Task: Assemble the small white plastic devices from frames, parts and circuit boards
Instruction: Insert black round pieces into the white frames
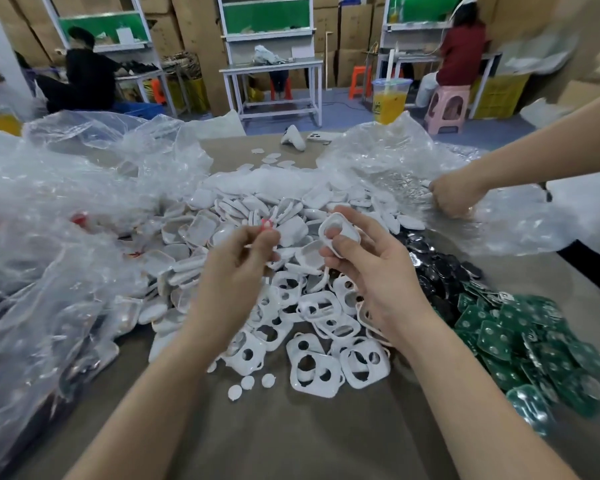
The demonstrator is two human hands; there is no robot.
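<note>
Fitting step, early on: right hand [378,271] grips a frame [347,230] above the pile [312,317], left hand [238,268] pinches a red part [266,224] near it; next likely seat part squarely, then fetch from boards [499,337].

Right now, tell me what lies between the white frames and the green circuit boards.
In the head view, a heap of black parts lies between the white frames and the green circuit boards.

white frame [338,233] in right hand [371,271]
</note>
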